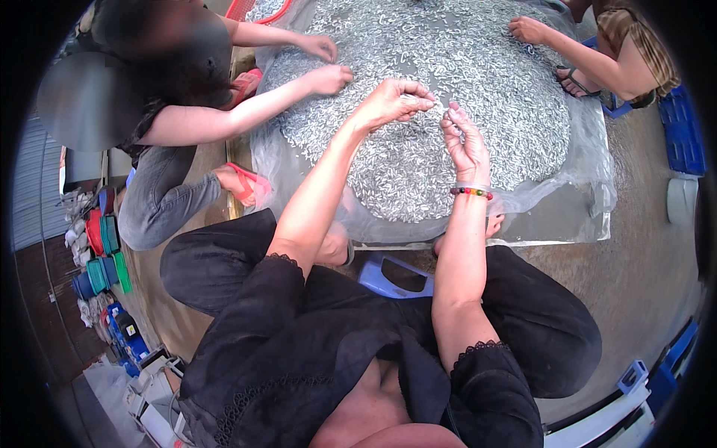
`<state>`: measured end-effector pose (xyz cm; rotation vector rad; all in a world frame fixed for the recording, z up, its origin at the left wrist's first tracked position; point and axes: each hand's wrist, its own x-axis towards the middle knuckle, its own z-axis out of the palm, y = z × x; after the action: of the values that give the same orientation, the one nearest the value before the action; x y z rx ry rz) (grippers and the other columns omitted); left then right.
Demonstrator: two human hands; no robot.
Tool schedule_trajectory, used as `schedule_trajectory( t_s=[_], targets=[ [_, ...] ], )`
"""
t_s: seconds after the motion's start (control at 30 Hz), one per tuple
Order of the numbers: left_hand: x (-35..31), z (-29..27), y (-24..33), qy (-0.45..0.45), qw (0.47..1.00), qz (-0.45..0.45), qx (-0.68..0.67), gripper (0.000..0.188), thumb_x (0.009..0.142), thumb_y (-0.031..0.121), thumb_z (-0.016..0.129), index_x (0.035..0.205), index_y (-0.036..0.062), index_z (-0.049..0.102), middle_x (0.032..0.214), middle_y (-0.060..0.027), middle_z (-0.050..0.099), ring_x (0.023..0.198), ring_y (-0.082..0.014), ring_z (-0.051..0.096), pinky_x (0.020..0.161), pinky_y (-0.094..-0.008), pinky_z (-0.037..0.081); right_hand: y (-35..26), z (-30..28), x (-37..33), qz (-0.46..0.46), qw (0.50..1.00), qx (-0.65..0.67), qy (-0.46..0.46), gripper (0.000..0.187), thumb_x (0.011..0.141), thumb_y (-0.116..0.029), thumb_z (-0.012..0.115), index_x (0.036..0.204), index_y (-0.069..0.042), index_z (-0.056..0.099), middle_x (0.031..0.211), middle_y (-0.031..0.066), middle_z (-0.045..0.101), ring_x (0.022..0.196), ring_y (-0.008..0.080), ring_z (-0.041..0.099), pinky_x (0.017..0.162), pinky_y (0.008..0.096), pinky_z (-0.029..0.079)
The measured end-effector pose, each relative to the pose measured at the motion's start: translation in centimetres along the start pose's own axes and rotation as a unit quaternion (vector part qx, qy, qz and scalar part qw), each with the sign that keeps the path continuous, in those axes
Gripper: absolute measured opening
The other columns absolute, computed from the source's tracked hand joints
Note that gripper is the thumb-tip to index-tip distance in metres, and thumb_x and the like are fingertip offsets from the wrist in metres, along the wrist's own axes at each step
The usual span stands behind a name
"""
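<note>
A wide heap of small silvery fish (403, 179) covers a low table, spread on a thin translucent sheet (590, 183). My left hand (394, 104) hovers over the middle of the heap, thumb and fingers pinched together. Facing it, my right hand (466, 142), with a beaded bracelet (472, 193) at the wrist, also has its fingers closed in a pinch. The fingertips of both hands nearly meet. A tiny pale bit shows by the left fingertips, too small to name; whatever the right fingers hold is hidden.
At the left, a person's hands (328, 78) work at the heap's edge; another person's hand (529, 30) reaches in from the far right. A red basket (240, 10) stands far left. Below the table's near edge is a blue plastic stool (373, 275). Blue crates (681, 134) stand right.
</note>
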<state>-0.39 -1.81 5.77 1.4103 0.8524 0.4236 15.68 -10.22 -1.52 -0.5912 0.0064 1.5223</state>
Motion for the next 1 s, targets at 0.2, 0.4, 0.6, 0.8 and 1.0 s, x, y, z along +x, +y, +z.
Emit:
schedule_trajectory(
  t_s=[0.2, 0.4, 0.6, 0.8, 1.0],
  targets=[
    [-1.7, -0.3, 1.0, 0.072, 0.905, 0.199, 0.369, 0.020, 0.078, 0.021, 0.066, 0.089, 0.0044, 0.066, 0.084, -0.0092, 0.065, 0.080, -0.0231, 0.063, 0.070, -0.0331, 0.048, -0.5, 2.7, -0.8, -0.053, 0.977, -0.205, 0.038, 0.023, 0.074, 0.002, 0.067, 0.095, 0.005, 0.057, 0.081, 0.0109, 0.062, 0.068, 0.0159, 0.059, 0.057, 0.0228, 0.047],
    [-1.6, 5.4, -3.5, 0.345, 0.906, 0.234, 0.071, 0.014, 0.077, 0.014, 0.069, 0.085, 0.0029, 0.064, 0.082, -0.0046, 0.064, 0.078, -0.0116, 0.060, 0.068, -0.0261, 0.047, -1.2, 1.6, 0.1, 0.072, 0.992, 0.099, 0.021, 0.023, 0.076, 0.010, 0.060, 0.096, 0.005, 0.049, 0.082, 0.0118, 0.056, 0.072, 0.0159, 0.055, 0.053, 0.0196, 0.042],
    [-3.1, 6.1, -2.5, 0.271, 0.868, 0.376, 0.179, 0.012, 0.081, 0.013, 0.065, 0.087, 0.0037, 0.063, 0.075, -0.0031, 0.059, 0.065, -0.0117, 0.056, 0.055, -0.0244, 0.044, -0.7, 4.3, -2.7, -0.127, 0.949, -0.282, 0.056, 0.020, 0.078, 0.006, 0.059, 0.098, 0.006, 0.054, 0.091, 0.0113, 0.060, 0.074, 0.0131, 0.057, 0.059, 0.0203, 0.048],
    [-2.5, 3.5, -3.1, 0.067, 0.878, 0.116, -0.459, 0.015, 0.085, 0.011, 0.057, 0.097, 0.0015, 0.056, 0.079, -0.0021, 0.055, 0.064, -0.0075, 0.049, 0.048, -0.0216, 0.038, -2.1, 4.4, -2.9, -0.104, 0.983, -0.142, 0.055, 0.025, 0.079, 0.001, 0.059, 0.103, 0.008, 0.056, 0.103, 0.0124, 0.057, 0.078, 0.0132, 0.055, 0.070, 0.0259, 0.050],
    [-1.4, 5.6, -7.1, 0.092, 0.707, 0.044, -0.700, 0.024, 0.082, 0.018, 0.044, 0.094, 0.0021, 0.056, 0.093, -0.0113, 0.060, 0.089, -0.0251, 0.059, 0.081, -0.0420, 0.050, 0.3, 5.4, -2.0, -0.122, 0.925, -0.360, 0.001, 0.016, 0.086, -0.010, 0.053, 0.087, 0.002, 0.063, 0.080, 0.0064, 0.062, 0.068, 0.0110, 0.055, 0.058, 0.0220, 0.045]
  ],
)
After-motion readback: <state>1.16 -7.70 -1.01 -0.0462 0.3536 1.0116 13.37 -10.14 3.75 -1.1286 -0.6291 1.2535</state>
